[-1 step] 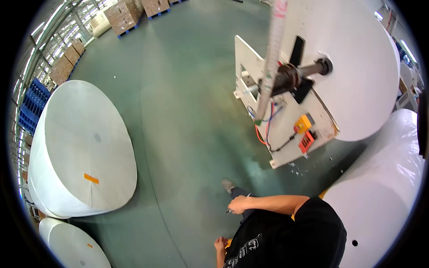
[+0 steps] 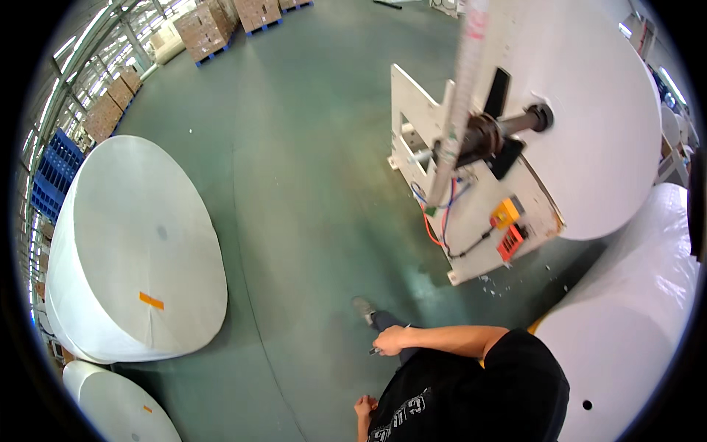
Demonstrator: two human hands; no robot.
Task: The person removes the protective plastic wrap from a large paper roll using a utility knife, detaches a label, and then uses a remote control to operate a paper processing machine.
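Note:
My right hand [image 2: 390, 339] is closed around a slim dark and silver tool [image 2: 375, 351], its ends showing on both sides of the fist. Whether it is a pen or a knife I cannot tell. Lower down, my left hand [image 2: 365, 404] hangs beside my body with its fingers curled in, and nothing shows in it. Neither hand touches the things around. Ahead to the right stands a white machine frame [image 2: 471, 254] beside a huge white roll [image 2: 604, 147] with a dark shaft [image 2: 515, 125] in its core. A shoe [image 2: 362, 309] shows ahead of my right hand.
Large wrapped rolls [image 2: 147, 221] with orange tape stand on the left. Close on my right lies another white roll [image 2: 626, 317]. A yellow switch box [image 2: 507, 212], an orange-red holder [image 2: 509, 242] and cables sit on the frame. Boxes on pallets [image 2: 205, 33] stand far back.
The shoe has moved forward and a little left. The machine and rolls have shifted slightly in the view. My right hand still grips the slim tool; my left hand stays low.

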